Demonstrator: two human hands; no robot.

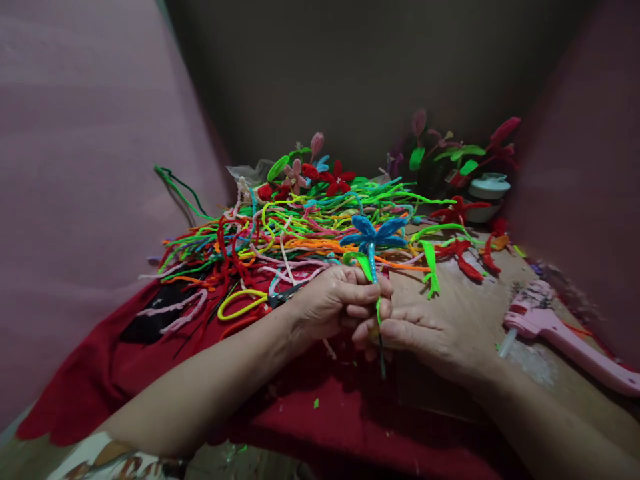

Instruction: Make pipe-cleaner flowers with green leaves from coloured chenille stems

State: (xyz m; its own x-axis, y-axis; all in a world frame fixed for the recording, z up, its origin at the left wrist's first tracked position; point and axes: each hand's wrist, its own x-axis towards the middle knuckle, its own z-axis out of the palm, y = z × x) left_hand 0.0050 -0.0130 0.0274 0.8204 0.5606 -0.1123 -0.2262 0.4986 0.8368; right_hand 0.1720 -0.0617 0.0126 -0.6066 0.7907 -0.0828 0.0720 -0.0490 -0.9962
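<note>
A blue pipe-cleaner flower [374, 237] stands upright between my hands, its petals spread above a light-blue upper stem. My left hand [325, 300] is closed, pinching this stem between thumb and fingers just below a bright green leaf [361, 263]. Lower down, the fingers of my right hand [417, 330] are closed round the stem, where a strip of light green [379, 312] shows. The dark bottom end of the stem [383, 367] sticks out beneath my right fingers. Part of the stem is hidden by both hands.
Many coloured pipe cleaners [310, 230] lie heaped behind my hands. Yellow-handled scissors [245, 300] rest by my left forearm. On the right are a pink glue gun [555, 330], red petal pieces [463, 260] and a lidded jar [490, 187]. Finished flowers [337, 179] stand at the back.
</note>
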